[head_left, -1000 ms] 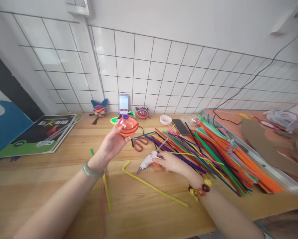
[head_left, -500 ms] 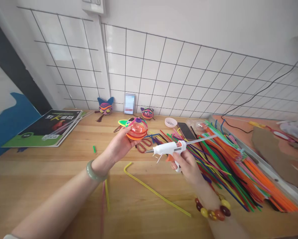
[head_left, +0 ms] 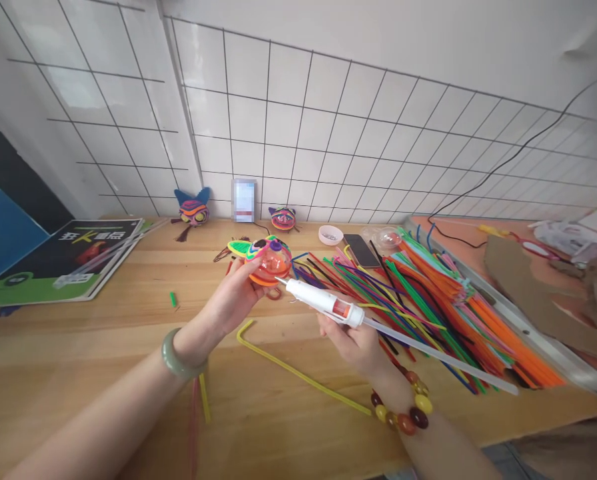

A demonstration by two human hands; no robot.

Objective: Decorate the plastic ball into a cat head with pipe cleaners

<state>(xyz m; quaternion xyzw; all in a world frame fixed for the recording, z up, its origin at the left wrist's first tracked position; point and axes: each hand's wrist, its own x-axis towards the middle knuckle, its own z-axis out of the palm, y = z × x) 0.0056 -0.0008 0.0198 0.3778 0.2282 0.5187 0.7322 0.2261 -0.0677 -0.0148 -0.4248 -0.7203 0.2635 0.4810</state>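
Observation:
My left hand (head_left: pixel 236 293) is closed around a colourful pipe-cleaner animal head (head_left: pixel 271 263), which has a clear round front, an orange rim, a purple nose and a green ear. In my right hand (head_left: pixel 351 337) is a white hot glue gun (head_left: pixel 323 300), with a long clear glue stick (head_left: pixel 443 353) sticking out of its back. The gun's metal nozzle points left at the lower part of the head; whether it touches cannot be told. Below them on the wooden table lies a bent yellow pipe cleaner (head_left: pixel 303 380). Scissors are mostly hidden behind the head.
Many coloured pipe cleaners (head_left: pixel 428 313) spread over the right side. Two finished heads, one blue-eared (head_left: pixel 193 208) and one purple-eared (head_left: pixel 283 217), stand by the wall near a lit phone (head_left: pixel 244 200). A pink bowl (head_left: pixel 331 235), dark phone (head_left: pixel 362 251) and book (head_left: pixel 93 257) lie around.
The glue gun has swung round and moved left, bringing its nozzle up to the animal head. My left hand still holds the head. The camera view has shifted slightly.

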